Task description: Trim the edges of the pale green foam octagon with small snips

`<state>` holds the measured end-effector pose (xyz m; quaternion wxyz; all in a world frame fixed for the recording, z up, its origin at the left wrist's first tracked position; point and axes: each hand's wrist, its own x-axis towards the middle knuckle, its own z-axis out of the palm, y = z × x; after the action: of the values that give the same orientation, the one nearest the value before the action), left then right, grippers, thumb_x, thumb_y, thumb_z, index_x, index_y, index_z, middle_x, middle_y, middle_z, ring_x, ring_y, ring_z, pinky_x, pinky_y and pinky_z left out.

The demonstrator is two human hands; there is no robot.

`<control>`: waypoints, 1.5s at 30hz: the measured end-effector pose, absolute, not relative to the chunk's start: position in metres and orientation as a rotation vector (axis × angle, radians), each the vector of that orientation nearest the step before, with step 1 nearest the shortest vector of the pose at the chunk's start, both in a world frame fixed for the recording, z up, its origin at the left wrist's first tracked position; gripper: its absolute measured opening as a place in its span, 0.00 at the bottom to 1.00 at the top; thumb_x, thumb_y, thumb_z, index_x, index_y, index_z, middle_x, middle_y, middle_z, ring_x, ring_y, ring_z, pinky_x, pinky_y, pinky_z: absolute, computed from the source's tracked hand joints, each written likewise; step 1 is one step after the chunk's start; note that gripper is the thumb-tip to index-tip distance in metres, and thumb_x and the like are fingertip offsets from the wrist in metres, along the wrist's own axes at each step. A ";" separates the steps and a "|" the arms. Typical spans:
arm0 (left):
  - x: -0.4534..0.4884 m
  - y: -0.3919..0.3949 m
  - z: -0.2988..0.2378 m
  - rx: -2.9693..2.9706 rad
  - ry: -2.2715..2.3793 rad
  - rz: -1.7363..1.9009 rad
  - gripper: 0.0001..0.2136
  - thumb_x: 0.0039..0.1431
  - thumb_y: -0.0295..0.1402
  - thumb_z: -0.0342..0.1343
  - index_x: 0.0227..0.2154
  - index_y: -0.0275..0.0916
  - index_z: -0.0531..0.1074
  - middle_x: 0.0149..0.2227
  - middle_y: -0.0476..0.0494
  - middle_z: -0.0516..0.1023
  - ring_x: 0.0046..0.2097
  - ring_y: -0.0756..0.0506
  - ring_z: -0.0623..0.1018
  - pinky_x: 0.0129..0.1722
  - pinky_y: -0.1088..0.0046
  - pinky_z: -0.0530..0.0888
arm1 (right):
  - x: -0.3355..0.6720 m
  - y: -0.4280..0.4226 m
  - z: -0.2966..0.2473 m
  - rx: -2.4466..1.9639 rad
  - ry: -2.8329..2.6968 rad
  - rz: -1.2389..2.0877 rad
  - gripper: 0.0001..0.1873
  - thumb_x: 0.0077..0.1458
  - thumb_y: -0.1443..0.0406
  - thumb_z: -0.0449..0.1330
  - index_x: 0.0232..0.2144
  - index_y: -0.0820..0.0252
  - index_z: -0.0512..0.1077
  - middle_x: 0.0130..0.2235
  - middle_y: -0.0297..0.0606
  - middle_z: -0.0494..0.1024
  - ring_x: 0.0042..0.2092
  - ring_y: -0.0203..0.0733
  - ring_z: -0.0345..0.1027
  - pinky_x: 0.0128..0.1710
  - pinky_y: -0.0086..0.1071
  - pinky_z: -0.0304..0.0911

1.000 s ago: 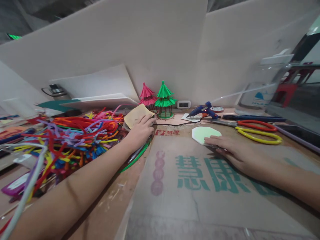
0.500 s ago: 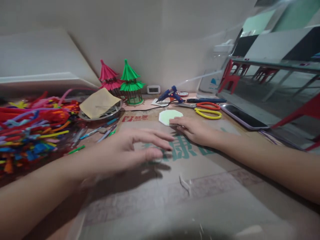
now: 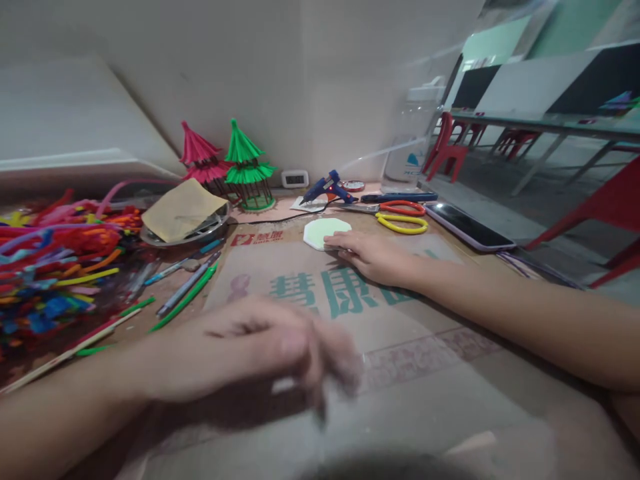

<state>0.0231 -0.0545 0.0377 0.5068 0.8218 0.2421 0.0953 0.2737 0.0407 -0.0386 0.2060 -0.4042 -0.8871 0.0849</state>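
Observation:
A pale green octagonal piece (image 3: 320, 230) with a white edge lies near the far side of the cardboard sheet (image 3: 400, 387). My right hand (image 3: 373, 255) rests on the cardboard with its fingers stretched out, their tips on the octagon's right edge. Low over the middle of the sheet, my left hand (image 3: 270, 350) points its fingers down. Motion smears those fingertips, so whether they hold anything is unclear. Behind the octagon are a blue glue gun (image 3: 327, 187) and scissors (image 3: 403, 217) with red and yellow handles.
A pile of coloured pipe cleaners (image 3: 55, 260) covers the left side, beside a metal dish (image 3: 215, 223) with a tan sheet on it. A green pagoda model (image 3: 247, 167) and a pink one (image 3: 197, 150) stand behind. A phone (image 3: 470, 227) and a clear bottle (image 3: 407, 147) are right.
My left hand has come down and nearer to me, its fingers turning downward. The thin pale strip seen on the cardboard no longer shows. My right hand stays at the octagon; the view has shifted slightly.

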 end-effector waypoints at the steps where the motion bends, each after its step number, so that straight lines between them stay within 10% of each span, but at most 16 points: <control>1: 0.019 -0.048 0.039 2.053 0.623 0.177 0.20 0.63 0.51 0.47 0.44 0.48 0.79 0.54 0.44 0.77 0.59 0.39 0.73 0.58 0.60 0.68 | 0.273 0.041 -0.038 -1.121 -2.470 0.242 0.21 0.66 0.63 0.47 0.57 0.60 0.68 0.60 0.47 0.70 0.62 0.50 0.62 0.60 0.48 0.58; 7: 0.013 0.003 0.030 2.081 0.729 0.208 0.25 0.67 0.48 0.42 0.29 0.38 0.78 0.29 0.42 0.82 0.35 0.44 0.81 0.47 0.65 0.75 | 0.273 0.039 -0.038 -1.112 -2.446 0.281 0.20 0.66 0.64 0.47 0.57 0.60 0.68 0.58 0.47 0.72 0.60 0.49 0.65 0.59 0.47 0.60; 14: 0.031 0.082 0.005 2.679 0.973 0.430 0.35 0.53 0.47 0.61 0.62 0.40 0.60 0.62 0.35 0.66 0.62 0.35 0.67 0.60 0.58 0.64 | 0.272 0.034 -0.037 -0.982 -2.445 0.384 0.20 0.65 0.66 0.49 0.57 0.59 0.68 0.57 0.44 0.74 0.57 0.46 0.67 0.56 0.42 0.62; 22: 0.046 0.065 -0.002 2.724 1.103 0.570 0.42 0.48 0.50 0.64 0.64 0.41 0.55 0.63 0.33 0.62 0.64 0.33 0.63 0.62 0.53 0.63 | 0.272 0.033 -0.028 -1.022 -1.869 0.497 0.16 0.65 0.62 0.48 0.46 0.61 0.72 0.37 0.41 0.78 0.38 0.43 0.72 0.38 0.36 0.66; 29: 0.036 0.017 -0.002 2.814 1.105 0.740 0.48 0.46 0.50 0.66 0.66 0.44 0.48 0.67 0.33 0.55 0.67 0.32 0.57 0.63 0.49 0.60 | 0.262 0.029 -0.022 -1.049 -1.617 1.147 0.25 0.52 0.44 0.60 0.29 0.60 0.69 0.18 0.27 0.63 0.18 0.31 0.54 0.16 0.27 0.49; 34: 0.021 0.021 0.006 2.443 1.093 1.037 0.16 0.63 0.48 0.51 0.43 0.42 0.73 0.44 0.41 0.78 0.47 0.41 0.76 0.48 0.62 0.72 | 0.263 0.028 -0.024 -1.048 -1.397 1.136 0.23 0.48 0.45 0.64 0.27 0.59 0.71 0.25 0.36 0.74 0.23 0.38 0.66 0.20 0.30 0.60; 37: 0.005 0.043 0.007 2.100 1.275 1.232 0.19 0.68 0.44 0.43 0.26 0.40 0.68 0.21 0.51 0.65 0.25 0.49 0.70 0.28 0.73 0.68 | 0.273 0.041 -0.028 -1.022 -1.158 1.081 0.19 0.50 0.48 0.64 0.31 0.57 0.73 0.32 0.40 0.79 0.30 0.44 0.72 0.27 0.35 0.67; 40: -0.003 0.061 -0.002 1.886 1.279 1.287 0.08 0.63 0.39 0.51 0.39 0.41 0.69 0.25 0.53 0.69 0.26 0.50 0.70 0.26 0.75 0.68 | 0.278 0.051 -0.030 -1.033 -1.067 1.106 0.18 0.50 0.49 0.64 0.31 0.57 0.73 0.33 0.41 0.79 0.32 0.47 0.73 0.29 0.37 0.68; 45: 0.008 0.050 -0.008 1.879 1.110 0.982 0.18 0.65 0.44 0.48 0.50 0.39 0.71 0.45 0.40 0.78 0.42 0.44 0.79 0.44 0.65 0.75 | 0.268 0.028 -0.021 -0.983 -1.546 0.874 0.20 0.56 0.48 0.59 0.33 0.59 0.71 0.28 0.36 0.73 0.28 0.40 0.67 0.26 0.32 0.63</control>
<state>0.0084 0.0497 -0.0076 0.3656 0.7308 0.4318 0.3818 0.2684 0.0282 -0.0213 0.5277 -0.4115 -0.6468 0.3657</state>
